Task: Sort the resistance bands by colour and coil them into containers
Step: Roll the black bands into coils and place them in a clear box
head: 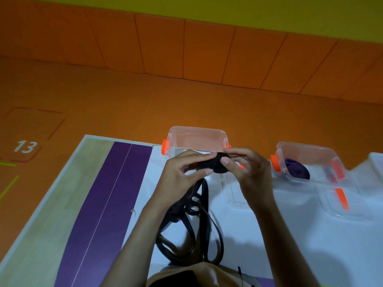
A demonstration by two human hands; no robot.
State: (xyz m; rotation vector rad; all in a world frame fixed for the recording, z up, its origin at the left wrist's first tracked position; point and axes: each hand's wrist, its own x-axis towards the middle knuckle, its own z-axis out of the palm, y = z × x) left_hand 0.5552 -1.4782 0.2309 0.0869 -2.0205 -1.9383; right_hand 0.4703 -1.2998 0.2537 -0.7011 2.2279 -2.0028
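At the nearest edge of a white sheet (269, 235) covering the table, two bare forearms reach forward from the bottom of the view. Between them, a long flat black resistance band (205, 195) lies in loose, tangled loops on the sheet, with one strand rising to the hands. The left hand (180, 179) and the right hand (248, 172) are raised together above the sheet, and a tight black coil (213, 166), the rolled end of that band, is pinched between them. The fingers and thumbs of both hands are curled round the rim of the coil. Just below the right hand, a clear plastic lid (234, 195) lies flat on the sheet. Directly behind the hands, a clear rectangular plastic container with orange side latches (196, 129) stands open; what it holds cannot be told. To the right, well apart from it, a second clear container with orange latches (306, 146) is seen, and a coiled purple resistance band (298, 172) lies inside it. In front of that container, another clear lid with an orange latch (339, 204) rests on the sheet. To the left of the sheet, a wide purple strip (107, 204) runs along the pale wooden tabletop (62, 204). Beyond the table, an orange floor (124, 100) is marked with a white number 13 (25, 146), and orange wall panels (161, 44) rise to a yellow band of wall (207, 7).
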